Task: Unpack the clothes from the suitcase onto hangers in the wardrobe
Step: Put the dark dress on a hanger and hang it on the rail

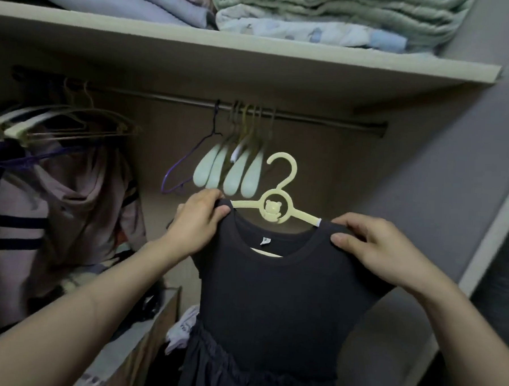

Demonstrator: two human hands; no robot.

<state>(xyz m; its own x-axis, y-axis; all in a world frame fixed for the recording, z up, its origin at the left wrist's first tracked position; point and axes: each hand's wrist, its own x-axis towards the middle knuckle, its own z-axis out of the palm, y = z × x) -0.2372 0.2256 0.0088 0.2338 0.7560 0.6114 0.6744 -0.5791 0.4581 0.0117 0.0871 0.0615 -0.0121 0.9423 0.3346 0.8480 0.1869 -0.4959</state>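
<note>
Hands hold a dark short-sleeved dress [275,288] on a pale yellow plastic bear hanger [276,207]. Left hand [200,219] pinches one shoulder; right hand [371,246] pinches the other

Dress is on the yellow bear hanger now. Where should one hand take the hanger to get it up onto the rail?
Probably take the yellow hanger by the neck just under its hook, coming from the front. That part stands bare above the black dress, while both arms are covered at the shoulders, where the left hand and right hand pinch the fabric. The hook stays free for the rail.

Folded blankets [330,16] lie stacked on the top shelf [254,52].
</note>
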